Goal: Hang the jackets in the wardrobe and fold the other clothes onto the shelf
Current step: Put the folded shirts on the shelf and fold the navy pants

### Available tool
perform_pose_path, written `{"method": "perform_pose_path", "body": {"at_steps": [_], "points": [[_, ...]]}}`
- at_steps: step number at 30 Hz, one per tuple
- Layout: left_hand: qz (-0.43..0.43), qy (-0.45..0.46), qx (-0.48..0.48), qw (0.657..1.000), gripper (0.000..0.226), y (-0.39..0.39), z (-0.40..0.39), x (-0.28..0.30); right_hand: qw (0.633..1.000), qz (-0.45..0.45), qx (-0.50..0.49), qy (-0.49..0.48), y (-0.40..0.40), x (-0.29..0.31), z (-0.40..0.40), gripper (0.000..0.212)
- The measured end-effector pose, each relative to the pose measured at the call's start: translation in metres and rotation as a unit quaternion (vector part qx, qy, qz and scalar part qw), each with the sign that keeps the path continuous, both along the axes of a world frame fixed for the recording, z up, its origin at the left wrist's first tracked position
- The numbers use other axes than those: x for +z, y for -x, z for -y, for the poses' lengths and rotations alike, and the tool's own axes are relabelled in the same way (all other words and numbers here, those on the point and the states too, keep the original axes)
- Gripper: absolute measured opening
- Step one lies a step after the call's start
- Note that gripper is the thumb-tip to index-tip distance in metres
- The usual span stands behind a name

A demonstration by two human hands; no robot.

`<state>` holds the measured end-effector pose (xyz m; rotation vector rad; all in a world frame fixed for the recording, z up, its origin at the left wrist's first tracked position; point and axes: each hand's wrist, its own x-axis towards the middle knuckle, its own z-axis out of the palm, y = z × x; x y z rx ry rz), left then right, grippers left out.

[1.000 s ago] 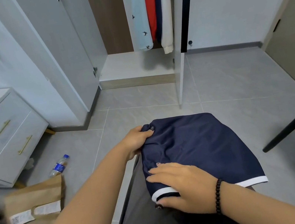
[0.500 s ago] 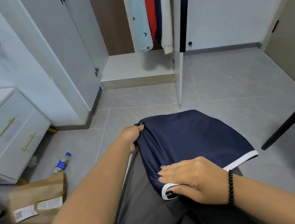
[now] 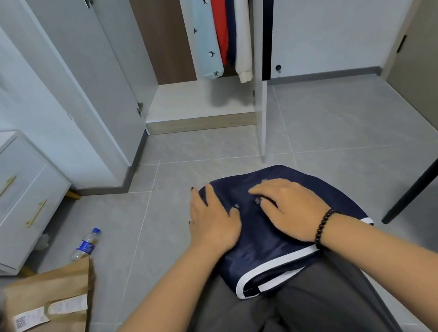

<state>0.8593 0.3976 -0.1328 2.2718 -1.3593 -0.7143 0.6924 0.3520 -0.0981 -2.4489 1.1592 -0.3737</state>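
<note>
Navy shorts with white piping lay folded across the person's lap, at about 6 o'clock from the open wardrobe and just this side of the frame's centre. Both hands rested flat on the fabric — the left hand at the bundle's 9 o'clock edge, fingers straight and slightly spread, its fingertips reaching the far rim of the cloth; the right hand beside it toward 3 o'clock, palm down, fingers relaxed and pressing the top layer, grasping nothing. A black bead bracelet circled the right wrist.

Inside the wardrobe, at 12 o'clock, hung a pale blue shirt with dark birds, a red garment and a white sleeve with red stripes — all above the cabinet's bare white floor board. At 9 o'clock stood a white drawer unit with brass handles; near it, toward 8 o'clock, a plastic bottle lay on the grey tiles beside a brown paper bag. A chair leg slanted in at 3 o'clock.
</note>
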Motion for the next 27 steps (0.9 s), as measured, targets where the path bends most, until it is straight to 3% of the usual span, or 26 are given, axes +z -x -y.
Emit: {"method": "perform_pose_path", "body": {"at_steps": [4,8,10,15,17,20,21,22,24,27], "points": [[0.042,-0.034,-0.040,0.998,0.068,0.005,-0.017,-0.012,0.980,-0.198,-0.004,-0.013,0.006,-0.033,0.007,0.054],[-0.086,0.015,0.056,0.995,0.087,0.001,-0.024,-0.014,0.974,-0.197,-0.101,-0.049,0.015,-0.042,0.014,0.065],[-0.138,0.053,0.092,0.985,0.080,0.002,-0.027,-0.012,0.971,-0.195,-0.124,-0.059,0.017,-0.042,0.015,0.067],[-0.199,0.124,0.143,0.961,0.092,0.003,-0.024,-0.005,0.971,-0.193,-0.133,-0.056,0.016,-0.040,0.013,0.068],[-0.282,0.138,0.180,0.932,0.082,0.006,-0.021,-0.002,0.971,-0.188,-0.135,-0.056,0.017,-0.041,0.012,0.068],[-0.512,0.104,0.269,0.809,0.043,0.007,-0.017,0.008,0.973,-0.171,-0.140,-0.068,0.022,-0.043,0.012,0.067],[-0.547,0.081,0.270,0.788,0.030,0.007,-0.016,0.011,0.974,-0.160,-0.143,-0.073,0.023,-0.044,0.012,0.067],[-0.556,0.061,0.259,0.788,0.021,0.006,-0.015,0.013,0.975,-0.149,-0.144,-0.079,0.024,-0.044,0.012,0.067],[-0.528,0.048,0.223,0.818,0.014,0.005,-0.010,0.015,0.977,-0.132,-0.142,-0.094,0.024,-0.043,0.014,0.068],[-0.434,0.072,0.151,0.885,0.029,0.003,0.003,0.022,0.977,-0.084,-0.135,-0.145,0.021,-0.035,0.026,0.075]]}}
